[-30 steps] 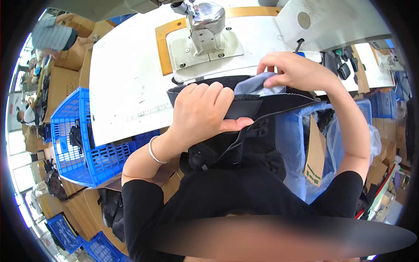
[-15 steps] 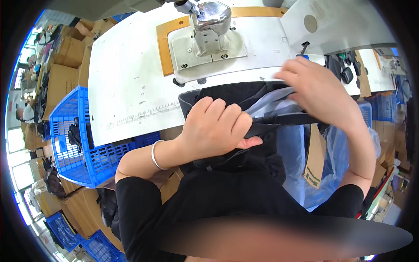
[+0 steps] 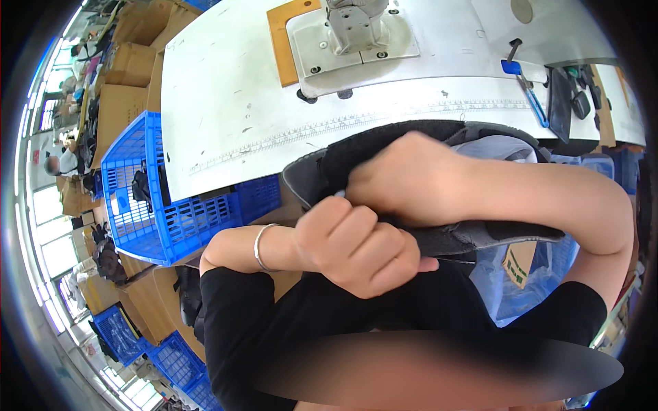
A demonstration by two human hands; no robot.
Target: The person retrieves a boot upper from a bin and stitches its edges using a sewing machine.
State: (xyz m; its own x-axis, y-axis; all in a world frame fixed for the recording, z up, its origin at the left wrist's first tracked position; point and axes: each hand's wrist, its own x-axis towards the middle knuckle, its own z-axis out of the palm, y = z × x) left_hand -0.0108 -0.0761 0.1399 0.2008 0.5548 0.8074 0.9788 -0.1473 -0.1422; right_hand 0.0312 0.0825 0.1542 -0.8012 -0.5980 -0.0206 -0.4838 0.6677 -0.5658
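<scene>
A black fabric bag [image 3: 504,233] with grey edging and a pale grey lining is spread open in front of my body, against the near edge of the sewing table. My left hand [image 3: 363,246] is closed in a fist around its near rim, knuckles up, with the thumb poking out to the right. My right hand [image 3: 408,181] reaches from the right across the bag's opening, just beyond the left hand. Its fingers point down into the bag, hidden and slightly blurred, so their hold does not show.
The white sewing table [image 3: 226,109] carries a metal machine post [image 3: 356,31] at the back and blue-handled snips [image 3: 531,96] at the right. A blue plastic crate [image 3: 164,226] stands at the left, near cardboard boxes [image 3: 130,113]. Clear plastic and a cardboard piece [image 3: 519,264] lie below right.
My right hand has moved left and down from the bag's far right side into its opening. The bag's mouth is spread wider. The left hand sits slightly lower, and the view has shifted.
</scene>
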